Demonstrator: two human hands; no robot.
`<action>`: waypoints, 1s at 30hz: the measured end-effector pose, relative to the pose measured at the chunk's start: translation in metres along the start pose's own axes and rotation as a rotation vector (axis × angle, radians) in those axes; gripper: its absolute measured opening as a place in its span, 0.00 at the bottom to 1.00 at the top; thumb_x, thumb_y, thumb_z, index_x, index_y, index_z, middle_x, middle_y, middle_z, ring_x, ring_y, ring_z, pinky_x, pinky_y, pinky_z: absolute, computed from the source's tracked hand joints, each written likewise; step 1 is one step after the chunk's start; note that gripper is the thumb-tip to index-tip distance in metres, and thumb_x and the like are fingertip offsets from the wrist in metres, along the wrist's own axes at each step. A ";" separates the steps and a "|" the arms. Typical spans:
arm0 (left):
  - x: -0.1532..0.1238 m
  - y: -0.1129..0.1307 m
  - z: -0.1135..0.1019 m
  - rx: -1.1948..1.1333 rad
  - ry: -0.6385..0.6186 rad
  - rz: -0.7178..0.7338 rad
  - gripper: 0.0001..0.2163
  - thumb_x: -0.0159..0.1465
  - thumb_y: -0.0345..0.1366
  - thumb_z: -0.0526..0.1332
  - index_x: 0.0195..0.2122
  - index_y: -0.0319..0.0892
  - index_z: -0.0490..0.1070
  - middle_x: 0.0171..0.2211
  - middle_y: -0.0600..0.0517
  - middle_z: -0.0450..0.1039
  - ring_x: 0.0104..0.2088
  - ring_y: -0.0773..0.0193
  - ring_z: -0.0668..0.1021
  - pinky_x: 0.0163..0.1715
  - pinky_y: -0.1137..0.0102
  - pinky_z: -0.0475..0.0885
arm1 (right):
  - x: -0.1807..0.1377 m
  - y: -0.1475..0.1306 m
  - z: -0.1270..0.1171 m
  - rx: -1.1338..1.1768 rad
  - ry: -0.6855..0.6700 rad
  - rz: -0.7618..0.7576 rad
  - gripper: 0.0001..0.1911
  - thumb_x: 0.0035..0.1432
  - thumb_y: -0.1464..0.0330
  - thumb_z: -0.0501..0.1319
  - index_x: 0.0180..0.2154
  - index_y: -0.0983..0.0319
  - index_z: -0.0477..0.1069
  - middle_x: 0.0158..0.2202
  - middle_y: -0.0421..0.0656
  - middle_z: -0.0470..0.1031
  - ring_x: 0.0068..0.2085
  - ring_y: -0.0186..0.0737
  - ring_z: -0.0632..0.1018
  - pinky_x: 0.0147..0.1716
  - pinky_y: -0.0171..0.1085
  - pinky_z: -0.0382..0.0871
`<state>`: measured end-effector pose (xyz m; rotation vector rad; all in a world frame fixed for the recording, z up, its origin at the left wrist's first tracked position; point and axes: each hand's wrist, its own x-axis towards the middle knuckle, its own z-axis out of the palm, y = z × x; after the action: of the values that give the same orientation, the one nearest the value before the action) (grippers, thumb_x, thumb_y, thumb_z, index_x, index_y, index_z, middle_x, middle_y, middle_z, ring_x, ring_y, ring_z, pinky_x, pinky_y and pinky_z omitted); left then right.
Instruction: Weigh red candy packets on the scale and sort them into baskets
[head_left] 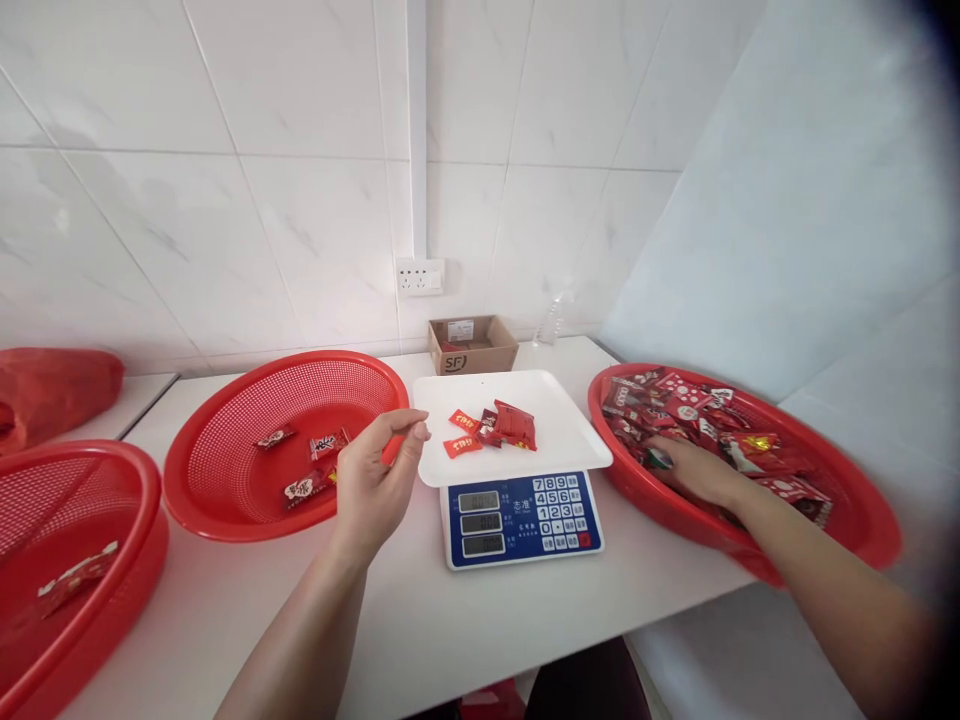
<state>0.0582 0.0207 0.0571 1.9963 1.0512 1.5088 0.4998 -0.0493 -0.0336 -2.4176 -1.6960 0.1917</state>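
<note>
Reaching among packets (pixel 757 452), right hand (pixel 696 470), grip unclear; left hand (pixel 373 478), loosely unclenched, beside the white tray (pixel 566 435).

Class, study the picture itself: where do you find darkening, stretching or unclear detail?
Head view: the upper right corner goes dark; head view: the red basket at right looks stretched; head view: digits on the scale displays are too faint to read surely.

Low pass open over worktop (pixel 420 620), bottom centre. Scale (pixel 517 505) blocks mid-frame, cardboard box (pixel 465 362) behind; basket rims flank: mesh basket (pixel 217 490) centre-left, packet-filled basket (pixel 862 505) centre-right.
</note>
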 end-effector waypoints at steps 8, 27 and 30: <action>-0.001 0.000 -0.001 0.006 -0.003 -0.014 0.08 0.62 0.39 0.57 0.38 0.43 0.72 0.31 0.52 0.77 0.34 0.65 0.78 0.35 0.71 0.72 | -0.004 -0.017 -0.019 -0.006 0.242 0.337 0.27 0.56 0.57 0.52 0.55 0.62 0.60 0.44 0.54 0.73 0.42 0.55 0.75 0.40 0.48 0.66; 0.002 -0.004 0.000 0.142 -0.046 0.021 0.10 0.60 0.45 0.56 0.36 0.48 0.73 0.31 0.53 0.78 0.29 0.63 0.79 0.25 0.74 0.72 | -0.018 -0.030 -0.014 0.124 -0.130 0.004 0.28 0.52 0.67 0.56 0.57 0.54 0.62 0.47 0.48 0.74 0.43 0.48 0.76 0.43 0.43 0.65; 0.003 -0.003 0.000 0.147 -0.058 0.023 0.10 0.60 0.45 0.56 0.36 0.48 0.73 0.30 0.53 0.78 0.28 0.63 0.79 0.23 0.74 0.72 | -0.015 -0.034 -0.012 0.161 -0.020 0.071 0.23 0.54 0.63 0.54 0.52 0.56 0.67 0.42 0.48 0.77 0.39 0.47 0.77 0.41 0.44 0.66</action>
<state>0.0578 0.0249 0.0567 2.1454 1.1481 1.4124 0.4660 -0.0532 -0.0140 -2.3666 -1.5394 0.3494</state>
